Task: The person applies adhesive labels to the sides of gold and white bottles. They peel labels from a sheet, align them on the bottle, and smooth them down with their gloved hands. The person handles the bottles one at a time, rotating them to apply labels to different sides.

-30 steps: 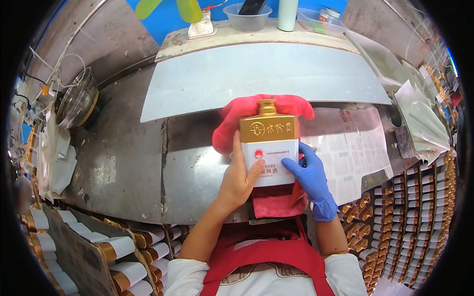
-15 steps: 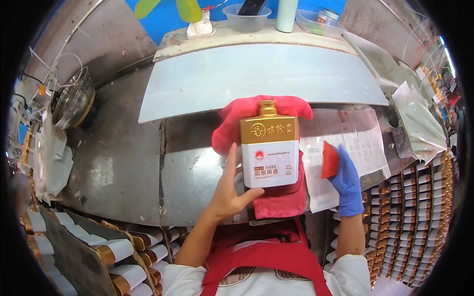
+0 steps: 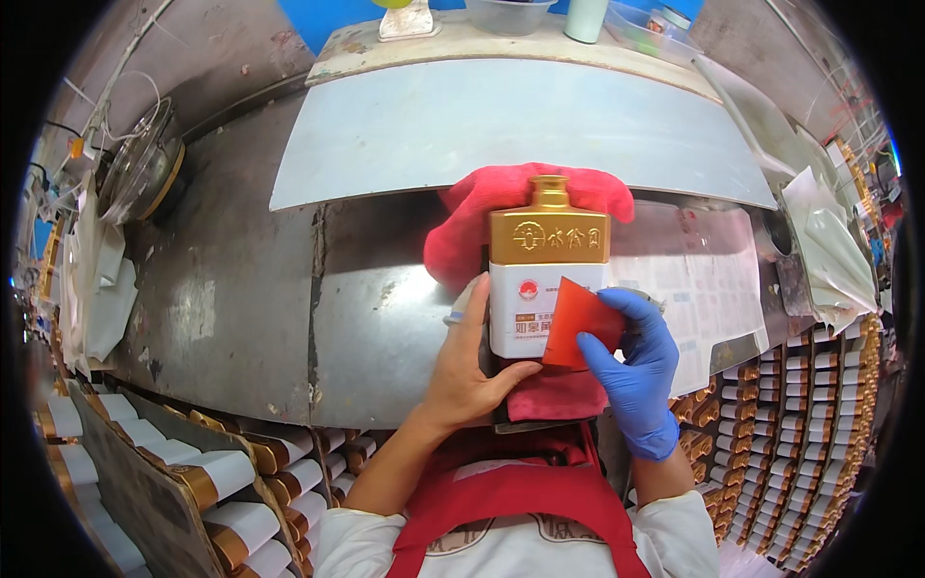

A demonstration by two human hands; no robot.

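Bottle (image 3: 549, 236), the landmark here: flat-faced, angular shoulders, short round neck; shiny gold upper pt w/ raised marks, smooth white lower pt w/ printed label. It lies face up on a soft, fuzzy red cloth (image 3: 461, 231), neck pointing away from person; cloth bunches around its top & shows below its base.

L hand (image 3: 462, 376), bare: thumb & fingers spread in a V at bottle's lower L corner; can't tell how firmly they touch. R hand (image 3: 641, 356), in thin wrinkled blue glove, pinches a thin, flat, straight-edged red card (image 3: 583, 323) btwn thumb & fingers, over bottle's lower R front; can't tell if card presses on label.

Under/around bottle: dull, scuffed grey table (image 3: 222, 289). Beyond bottle: smooth pale board (image 3: 520, 125). R of bottle: thin see-thru sheet (image 3: 708, 289), faint print.

Containers, far beyond bottle: clear round tub (image 3: 506, 17), contents mostly cut off; shallow clear tub (image 3: 631, 37) w/ lidded jar (image 3: 667, 23) in it. Nearer person than bottle, both sides: racks w/ rows of white-&-gold bottles (image 3: 246, 525) lying down.
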